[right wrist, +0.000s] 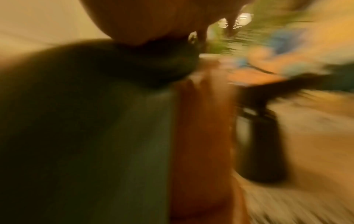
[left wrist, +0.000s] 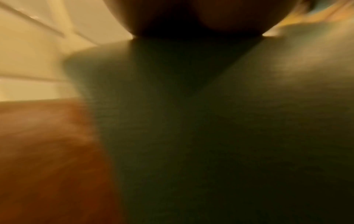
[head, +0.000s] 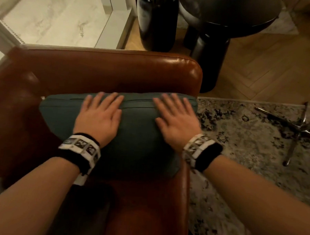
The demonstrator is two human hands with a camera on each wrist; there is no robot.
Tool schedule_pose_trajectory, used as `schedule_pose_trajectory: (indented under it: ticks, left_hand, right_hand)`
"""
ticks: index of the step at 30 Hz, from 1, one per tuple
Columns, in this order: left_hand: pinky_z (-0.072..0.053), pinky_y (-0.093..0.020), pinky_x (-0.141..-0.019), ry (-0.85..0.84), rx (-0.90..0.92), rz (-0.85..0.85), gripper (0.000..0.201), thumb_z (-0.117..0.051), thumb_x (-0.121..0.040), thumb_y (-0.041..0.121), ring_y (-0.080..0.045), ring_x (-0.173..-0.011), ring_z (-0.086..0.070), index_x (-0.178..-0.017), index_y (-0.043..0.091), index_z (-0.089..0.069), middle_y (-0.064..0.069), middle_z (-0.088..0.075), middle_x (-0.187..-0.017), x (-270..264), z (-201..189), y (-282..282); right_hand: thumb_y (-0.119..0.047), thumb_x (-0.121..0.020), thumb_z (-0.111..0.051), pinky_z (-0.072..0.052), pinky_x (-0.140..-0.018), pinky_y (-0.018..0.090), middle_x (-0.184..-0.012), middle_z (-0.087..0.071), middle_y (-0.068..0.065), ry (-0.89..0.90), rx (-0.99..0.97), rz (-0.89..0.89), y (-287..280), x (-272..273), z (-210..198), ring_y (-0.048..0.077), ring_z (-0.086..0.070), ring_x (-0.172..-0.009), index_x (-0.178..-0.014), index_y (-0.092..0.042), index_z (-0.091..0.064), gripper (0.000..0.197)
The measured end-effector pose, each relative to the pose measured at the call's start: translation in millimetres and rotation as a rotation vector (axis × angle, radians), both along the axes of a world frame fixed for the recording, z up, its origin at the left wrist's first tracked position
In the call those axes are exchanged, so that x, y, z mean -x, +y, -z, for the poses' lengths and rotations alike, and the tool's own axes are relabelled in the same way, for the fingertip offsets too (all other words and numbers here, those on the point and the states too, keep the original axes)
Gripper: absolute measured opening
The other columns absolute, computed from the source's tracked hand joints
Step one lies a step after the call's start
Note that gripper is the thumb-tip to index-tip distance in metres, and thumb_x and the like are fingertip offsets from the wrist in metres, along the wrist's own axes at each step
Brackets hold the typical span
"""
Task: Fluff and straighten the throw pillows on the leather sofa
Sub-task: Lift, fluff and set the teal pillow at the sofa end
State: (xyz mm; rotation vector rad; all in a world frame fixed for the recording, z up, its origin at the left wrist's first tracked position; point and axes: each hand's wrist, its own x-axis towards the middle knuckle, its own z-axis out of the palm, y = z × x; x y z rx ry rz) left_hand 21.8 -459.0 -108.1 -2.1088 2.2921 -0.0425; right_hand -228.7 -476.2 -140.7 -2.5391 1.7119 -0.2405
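Note:
A dark teal throw pillow (head: 135,134) lies against the armrest of the brown leather sofa (head: 106,70), its zip seam along the top edge. My left hand (head: 98,112) lies flat on the pillow's left half, fingers straight and spread. My right hand (head: 174,116) lies flat on the right half in the same way. Both wrist views are blurred: the left shows teal pillow fabric (left wrist: 191,121) under the palm (left wrist: 191,16), the right shows the pillow (right wrist: 86,113) beside the sofa's leather arm (right wrist: 203,136).
A black round side table (head: 227,22) and a tall black plant pot (head: 157,22) stand on the wood floor beyond the armrest. A patterned grey rug (head: 248,140) lies to the right with a chrome chair base (head: 297,128) on it. A pale wall (head: 57,15) is behind the sofa.

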Motion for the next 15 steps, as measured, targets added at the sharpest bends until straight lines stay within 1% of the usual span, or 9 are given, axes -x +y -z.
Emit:
schedule_pose_trajectory:
  ticks: [2,3,4,5,7,9,11,13,15]
  left_hand:
    - [-0.015,-0.054,-0.118,0.005,0.019,-0.183,0.059,-0.013,-0.096,0.045,-0.03,-0.144,-0.03,-0.15,0.032,-0.034,0.001,-0.039,-0.155,-51.8,-4.5,4.3]
    - [-0.012,-0.056,-0.118,0.029,0.021,-0.289,0.059,-0.013,-0.095,0.046,-0.031,-0.145,-0.027,-0.149,0.032,-0.033,-0.001,-0.037,-0.156,-72.0,-8.4,7.7]
    - [-0.01,-0.058,-0.118,0.056,0.035,-0.376,0.06,-0.014,-0.095,0.046,-0.033,-0.147,-0.023,-0.149,0.03,-0.034,-0.002,-0.035,-0.157,-82.9,-11.8,9.5]
    - [-0.009,-0.058,-0.119,0.079,0.072,-0.417,0.06,-0.016,-0.095,0.045,-0.035,-0.147,-0.02,-0.149,0.027,-0.034,-0.005,-0.033,-0.158,-82.7,-15.0,10.5]
    - [-0.01,-0.056,-0.119,0.107,0.141,-0.313,0.058,-0.019,-0.097,0.043,-0.035,-0.147,-0.021,-0.15,0.024,-0.034,-0.007,-0.033,-0.158,-52.9,-18.2,8.6]
    - [-0.011,-0.053,-0.12,0.118,0.125,-0.099,0.057,-0.017,-0.098,0.042,-0.029,-0.148,-0.023,-0.151,0.028,-0.032,-0.001,-0.032,-0.158,-8.8,-10.7,5.4]
    - [-0.011,-0.048,-0.121,0.105,0.026,0.022,0.061,-0.011,-0.096,0.045,-0.023,-0.148,-0.024,-0.151,0.029,-0.031,0.003,-0.033,-0.158,12.5,-0.2,4.2]
    - [-0.015,-0.048,-0.12,0.034,0.002,0.009,0.061,-0.012,-0.096,0.046,-0.025,-0.146,-0.029,-0.149,0.029,-0.036,0.002,-0.038,-0.156,-11.4,4.6,4.0]
    - [-0.016,-0.052,-0.118,-0.011,0.053,-0.132,0.058,-0.016,-0.097,0.045,-0.03,-0.144,-0.031,-0.148,0.03,-0.039,0.0,-0.04,-0.155,-59.0,4.0,7.3]
  right_hand:
    - [-0.059,-0.096,-0.006,0.001,-0.12,0.05,-0.161,-0.023,-0.001,0.027,-0.13,0.292,-10.8,46.8,3.0,0.025,-0.011,-0.15,-0.154,-0.031,-0.016,0.066]
    - [-0.062,-0.094,-0.003,0.0,-0.12,0.052,-0.16,-0.025,0.002,0.01,-0.182,0.426,-11.5,64.4,-1.0,0.028,-0.01,-0.15,-0.154,-0.027,-0.018,0.072]
    - [-0.062,-0.094,-0.004,-0.002,-0.12,0.053,-0.159,-0.027,0.004,-0.012,-0.18,0.489,-9.6,70.5,-10.1,0.029,-0.01,-0.149,-0.154,-0.022,-0.022,0.074]
    - [-0.058,-0.095,-0.007,-0.004,-0.12,0.053,-0.159,-0.028,0.004,-0.052,-0.105,0.473,-6.9,63.0,-20.2,0.028,-0.01,-0.149,-0.153,-0.019,-0.025,0.071]
    - [-0.047,-0.099,-0.017,-0.005,-0.121,0.049,-0.159,-0.027,0.002,-0.147,0.041,0.317,-4.0,10.8,-40.1,0.022,-0.012,-0.149,-0.152,-0.019,-0.027,0.061]
    - [-0.042,-0.101,-0.019,-0.006,-0.121,0.046,-0.16,-0.023,-0.002,-0.175,-0.002,0.139,-2.7,-53.9,-50.7,0.018,-0.013,-0.149,-0.153,-0.02,-0.024,0.056]
    - [-0.043,-0.102,-0.018,-0.005,-0.121,0.046,-0.161,-0.023,-0.002,-0.097,-0.103,-0.009,3.5,-96.2,-41.0,0.018,-0.014,-0.149,-0.153,-0.021,-0.023,0.056]
    - [-0.047,-0.101,-0.02,-0.007,-0.12,0.047,-0.158,-0.029,-0.001,-0.023,-0.079,-0.048,0.2,-87.2,-25.2,0.021,-0.02,-0.148,-0.152,-0.025,-0.028,0.056]
    - [-0.049,-0.101,-0.018,-0.007,-0.12,0.048,-0.158,-0.031,-0.003,-0.035,-0.032,0.072,-10.2,-43.4,-11.2,0.022,-0.022,-0.147,-0.152,-0.03,-0.028,0.055]
